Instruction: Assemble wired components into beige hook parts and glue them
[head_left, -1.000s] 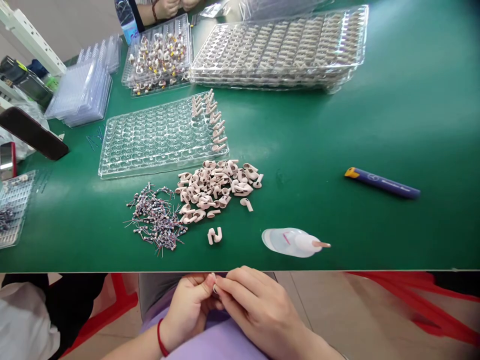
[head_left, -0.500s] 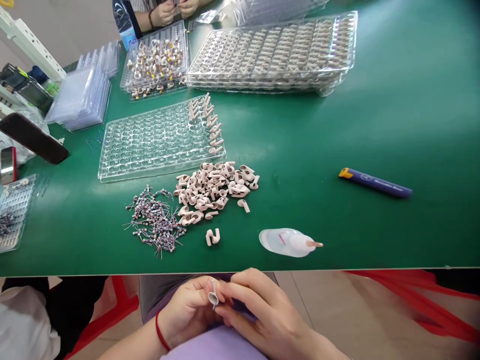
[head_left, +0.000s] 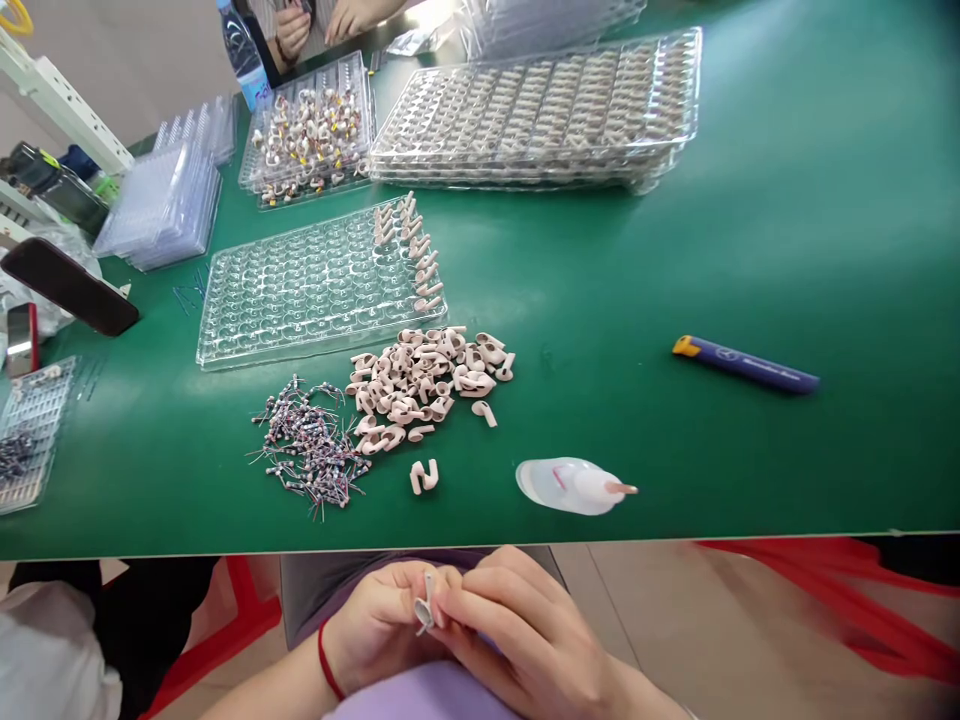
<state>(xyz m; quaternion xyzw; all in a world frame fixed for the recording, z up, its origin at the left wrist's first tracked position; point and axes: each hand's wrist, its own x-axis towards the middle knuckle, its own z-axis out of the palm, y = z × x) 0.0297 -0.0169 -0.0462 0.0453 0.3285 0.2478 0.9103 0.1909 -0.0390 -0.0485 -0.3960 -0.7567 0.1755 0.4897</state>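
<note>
Below the table's near edge, over my lap, my left hand (head_left: 379, 620) and my right hand (head_left: 517, 630) meet, fingers pinched together on one small pale plastic piece (head_left: 425, 603). On the green table (head_left: 675, 250) above them lie a heap of the same pink plastic pieces (head_left: 424, 380), two loose ones (head_left: 424, 476) nearer me, and a pile of small wired parts (head_left: 311, 450). A clear cell tray (head_left: 300, 290) behind the heap has a column of pink pieces standing at its right end.
A clear glue bottle (head_left: 574, 485) lies on its side right of the piles; a blue-and-yellow cutter (head_left: 742, 364) lies further right. Stacked filled trays (head_left: 540, 110), a tray of assembled parts (head_left: 311, 125), empty trays (head_left: 161, 200), a phone (head_left: 67, 285). Another person's hands (head_left: 330, 20) at the far edge.
My hands have sunk slightly lower and turned the small piece between the fingertips; it now stands out more plainly. The table's things have not moved.
</note>
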